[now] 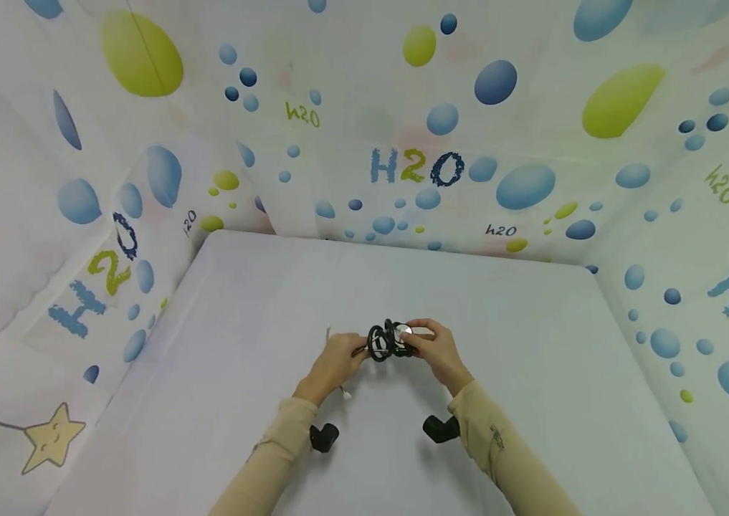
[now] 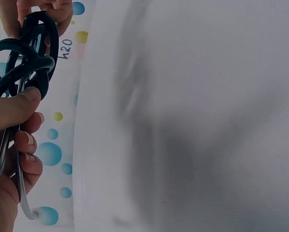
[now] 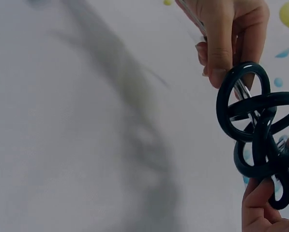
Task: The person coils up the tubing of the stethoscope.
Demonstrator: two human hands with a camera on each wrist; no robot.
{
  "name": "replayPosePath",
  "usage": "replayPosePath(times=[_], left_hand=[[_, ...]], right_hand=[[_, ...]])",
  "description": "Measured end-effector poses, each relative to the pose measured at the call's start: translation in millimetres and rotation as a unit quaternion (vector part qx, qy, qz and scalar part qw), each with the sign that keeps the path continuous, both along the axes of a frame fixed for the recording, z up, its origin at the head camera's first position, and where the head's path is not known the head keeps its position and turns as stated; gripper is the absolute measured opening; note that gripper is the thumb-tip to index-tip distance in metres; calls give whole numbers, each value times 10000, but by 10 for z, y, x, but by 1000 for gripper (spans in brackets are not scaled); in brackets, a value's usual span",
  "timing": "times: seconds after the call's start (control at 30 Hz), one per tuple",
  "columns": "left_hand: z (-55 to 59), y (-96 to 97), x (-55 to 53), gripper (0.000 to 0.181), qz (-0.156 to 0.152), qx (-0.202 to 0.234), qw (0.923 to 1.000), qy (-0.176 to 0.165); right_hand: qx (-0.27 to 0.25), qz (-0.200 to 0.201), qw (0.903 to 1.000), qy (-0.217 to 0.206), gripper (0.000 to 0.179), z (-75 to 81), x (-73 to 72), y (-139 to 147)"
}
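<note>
A stethoscope (image 1: 380, 345) is held up above the table between both hands, its black tubing (image 3: 265, 101) wound into loops. My left hand (image 1: 337, 358) grips the metal ear tubes (image 2: 19, 169); one pale ear tip (image 2: 34, 215) sticks out below the fingers in the left wrist view. On the other side, my right hand (image 1: 440, 350) pinches the end of the bundle by the round silver chest piece (image 1: 404, 332). Part of the chest piece is hidden behind fingers and tubing in the right wrist view.
Beneath the hands lies a white tabletop (image 1: 261, 308). Around it hang white sheets (image 1: 351, 122) printed with blue and green drops. Black wrist cameras (image 1: 324, 437) jut inward from both sleeves.
</note>
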State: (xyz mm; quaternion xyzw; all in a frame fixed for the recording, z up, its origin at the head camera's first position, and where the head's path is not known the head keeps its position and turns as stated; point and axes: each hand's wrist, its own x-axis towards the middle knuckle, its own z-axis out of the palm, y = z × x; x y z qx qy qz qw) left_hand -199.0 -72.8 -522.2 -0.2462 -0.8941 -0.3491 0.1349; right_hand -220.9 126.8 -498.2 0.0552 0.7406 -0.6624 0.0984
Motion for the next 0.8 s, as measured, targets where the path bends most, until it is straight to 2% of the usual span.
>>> replayPosePath(times=[0.23,0.37,0.5,0.6,0.8], left_hand=[[144,-2,-89,5,202,-99,9989,404],[182,-6,-91,5,165,-74,9981,586],[181,3,-75,6,154,-52,9976,668],[167,11,-48,6,136,-59,9976,670],[135,25,5,2,10,-293,9972,692]], right_hand=[[257,155,9983,496,22,133,-87,-30],[331,18,9983,482,22,163,-117,-30],[355,-51,9989,290,31,184,-122,-12],[232,101,9997,-19,39,189,-119,4],[48,601,9960,-655,30,160,-106,23]])
